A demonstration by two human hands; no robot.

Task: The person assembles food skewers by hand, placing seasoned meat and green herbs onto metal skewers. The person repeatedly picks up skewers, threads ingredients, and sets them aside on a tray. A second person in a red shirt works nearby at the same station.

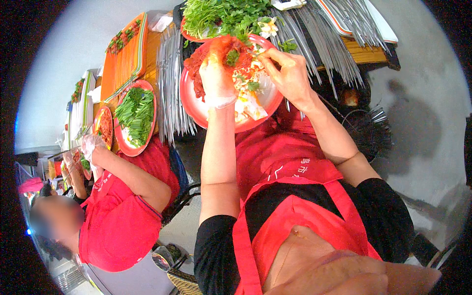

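A red-rimmed white plate [191, 110] holds sliced meat coated in red sauce [199, 70], with a pale, sauce-stained pile and bits of green leaf beside it. My left hand [219, 70], in a clear plastic glove, is over the meat with its fingers down in the red sauce; what it grips is hidden. Bare, my right hand [285, 70] pinches the end of a thin metal skewer at the plate's right side, near a piece of meat with a green leaf [232, 58]. Beyond the plate lies a heap of leafy coriander [236, 16].
Bundles of metal skewers [171, 81] lie left and right of the plate. Orange trays [121, 70] hold filled skewers. Another plate bears cut green stalks [136, 110]. A co-worker in a red apron sits at the left. A black brush-like bundle [365, 132] stands low at right.
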